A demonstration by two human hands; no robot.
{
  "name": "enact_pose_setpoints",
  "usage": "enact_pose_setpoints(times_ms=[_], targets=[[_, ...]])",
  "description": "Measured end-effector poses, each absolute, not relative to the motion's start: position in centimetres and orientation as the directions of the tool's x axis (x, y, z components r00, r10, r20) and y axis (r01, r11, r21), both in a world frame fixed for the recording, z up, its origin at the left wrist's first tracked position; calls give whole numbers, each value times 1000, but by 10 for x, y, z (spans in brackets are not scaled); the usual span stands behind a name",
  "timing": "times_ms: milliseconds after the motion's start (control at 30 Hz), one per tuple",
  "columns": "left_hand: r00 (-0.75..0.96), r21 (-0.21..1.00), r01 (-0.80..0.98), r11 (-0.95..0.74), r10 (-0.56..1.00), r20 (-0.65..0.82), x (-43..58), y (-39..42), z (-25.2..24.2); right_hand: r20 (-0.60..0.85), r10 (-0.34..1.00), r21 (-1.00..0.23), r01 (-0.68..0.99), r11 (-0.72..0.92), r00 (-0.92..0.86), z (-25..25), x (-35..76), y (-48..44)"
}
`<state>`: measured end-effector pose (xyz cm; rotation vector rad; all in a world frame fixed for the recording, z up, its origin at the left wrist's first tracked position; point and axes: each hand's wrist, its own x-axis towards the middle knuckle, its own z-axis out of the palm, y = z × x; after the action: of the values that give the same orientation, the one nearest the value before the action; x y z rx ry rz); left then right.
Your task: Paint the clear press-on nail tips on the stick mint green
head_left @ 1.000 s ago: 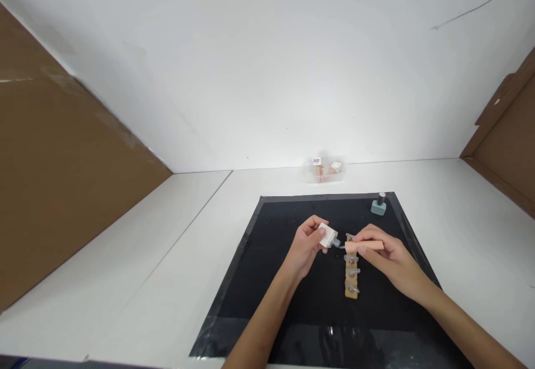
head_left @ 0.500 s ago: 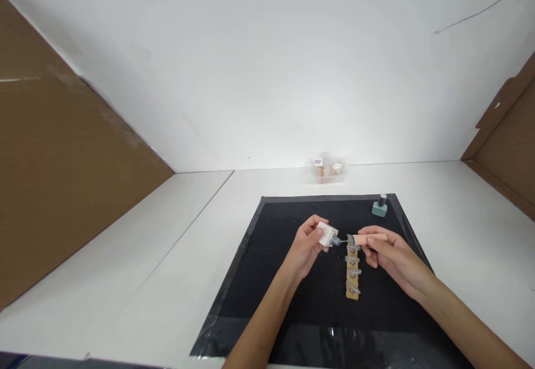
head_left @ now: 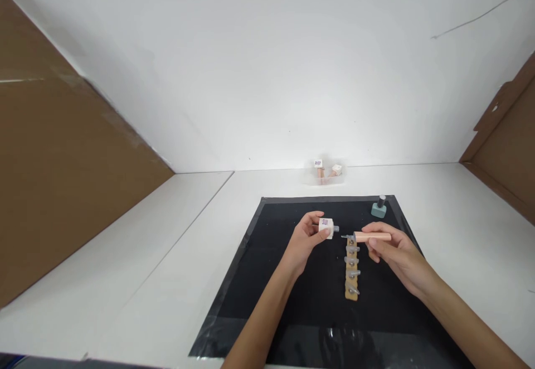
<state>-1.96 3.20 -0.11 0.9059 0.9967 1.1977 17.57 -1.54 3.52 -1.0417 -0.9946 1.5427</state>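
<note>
My left hand (head_left: pixel 306 241) is closed around a white square nail polish bottle (head_left: pixel 325 227), tilted with its bare neck facing right. Between the fingers of my right hand (head_left: pixel 390 252) lies a long pink nail polish brush cap (head_left: pixel 370 236), its brush pointing left at the bottle. A gap shows between brush tip and bottle neck. Just below the brush, a tan strip (head_left: pixel 351 282) carries several clear nail tips (head_left: pixel 352 261) in a column on the black mat.
A teal polish bottle with a dark cap (head_left: pixel 379 209) stands at the mat's back right. Behind the black mat (head_left: pixel 251 296), a clear tray (head_left: pixel 307 176) holds white-and-pink bottles. Cardboard panels (head_left: pixel 62 163) rise at both sides, and a white wall (head_left: pixel 267 79) closes the back.
The brush has come out of the bottle neck and is now apart from it. My left hand has turned the bottle and raised it slightly.
</note>
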Motion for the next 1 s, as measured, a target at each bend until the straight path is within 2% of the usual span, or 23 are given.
enact_pose_setpoints(times_ms=[200,300,400,467,667,800,900,1000], targets=[[137,993,-30,117,984,-112,-21,34,-12,-128,984,-966,-207,-153,-126,35,176,-15],[131,994,106,36,990,-50,-22,32,-13,-120,987,-972,-191,-139,-107,34,177,-14],[161,926,371,-72,987,13,-24,31,-14,-111,988,-972,-194,-130,-106,32,178,-13],[178,877,471,-93,984,9,-25,31,-15,-109,988,-971,-202,-129,-108,32,179,-13],[165,844,529,-86,986,-3,-28,32,-15,-91,994,-976,-191,-102,-64,31,178,-13],[200,829,545,-127,980,19,-32,31,-8,-50,998,-982,-184,-42,38,27,180,-9],[133,853,512,-99,991,35,-36,31,-2,-8,989,-989,-149,14,148,22,185,-3],[92,898,439,-26,996,-16,-40,31,6,23,982,-996,-85,40,187,17,189,2]])
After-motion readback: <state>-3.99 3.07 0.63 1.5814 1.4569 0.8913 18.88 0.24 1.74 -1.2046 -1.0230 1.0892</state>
